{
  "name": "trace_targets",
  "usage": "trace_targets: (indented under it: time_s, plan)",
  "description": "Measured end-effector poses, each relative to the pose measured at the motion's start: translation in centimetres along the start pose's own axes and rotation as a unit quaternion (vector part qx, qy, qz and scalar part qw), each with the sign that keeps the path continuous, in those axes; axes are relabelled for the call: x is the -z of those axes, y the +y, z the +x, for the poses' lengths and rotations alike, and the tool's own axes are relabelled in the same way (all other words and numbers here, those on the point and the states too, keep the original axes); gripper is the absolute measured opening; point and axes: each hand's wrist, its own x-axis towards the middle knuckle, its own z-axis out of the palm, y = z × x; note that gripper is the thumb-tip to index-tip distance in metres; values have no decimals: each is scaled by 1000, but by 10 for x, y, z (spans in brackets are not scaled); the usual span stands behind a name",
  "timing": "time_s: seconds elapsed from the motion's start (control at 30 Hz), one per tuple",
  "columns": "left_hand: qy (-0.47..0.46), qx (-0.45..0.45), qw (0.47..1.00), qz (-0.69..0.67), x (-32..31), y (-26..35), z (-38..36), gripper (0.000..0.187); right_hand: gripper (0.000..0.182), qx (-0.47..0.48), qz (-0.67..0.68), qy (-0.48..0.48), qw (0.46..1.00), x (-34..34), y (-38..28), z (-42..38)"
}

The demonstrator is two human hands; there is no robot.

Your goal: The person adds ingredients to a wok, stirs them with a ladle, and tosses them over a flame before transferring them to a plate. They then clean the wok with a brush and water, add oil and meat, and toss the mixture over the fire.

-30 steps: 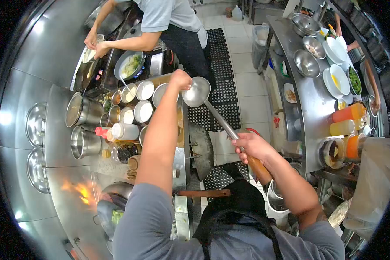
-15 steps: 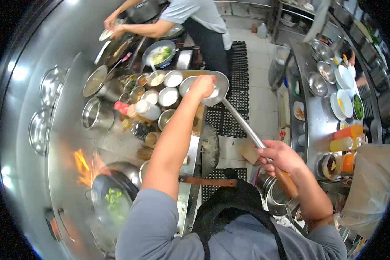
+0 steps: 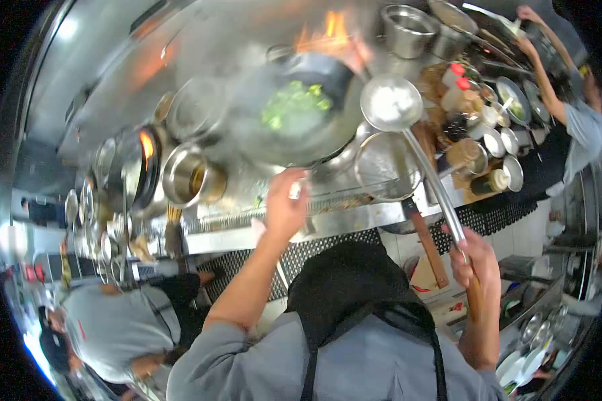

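My right hand (image 3: 475, 257) is wrapped round the wooden handle end of a long ladle (image 3: 435, 175). The ladle's round bowl points away from me and shows something white inside, beside the wok's right edge. In front of me the large wok (image 3: 247, 146) holds steaming chopped green vegetables (image 3: 293, 105). Near the wok's front rim is my left hand (image 3: 286, 207), its fingers curled in. A small white patch shows at those fingers; I cannot tell what they hold.
Flames (image 3: 328, 33) rise behind the wok. A wide strainer (image 3: 384, 167) with a wooden handle lies right of it, and a metal pot (image 3: 187, 177) stands left. Seasoning bowls (image 3: 493, 142) fill the right counter. Co-workers stand at left (image 3: 114, 327) and far right (image 3: 585, 130).
The view has swung left to face the wok. My left hand has left the ladle's bowl and is now by the wok's front rim. The ladle, still in my right hand, now reaches toward the wok.
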Motion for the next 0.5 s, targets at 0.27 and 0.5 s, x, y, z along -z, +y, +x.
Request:
trace_targets:
  time_s: [0.27,0.5]
  plan:
    - [42,361,928,84,60,-246,-158,30,32,-54,-80,-69,993,-85,9,136]
    - [-84,462,871,144,4,-244,-175,61,28,-44,-169,-68,982,-102,1,159]
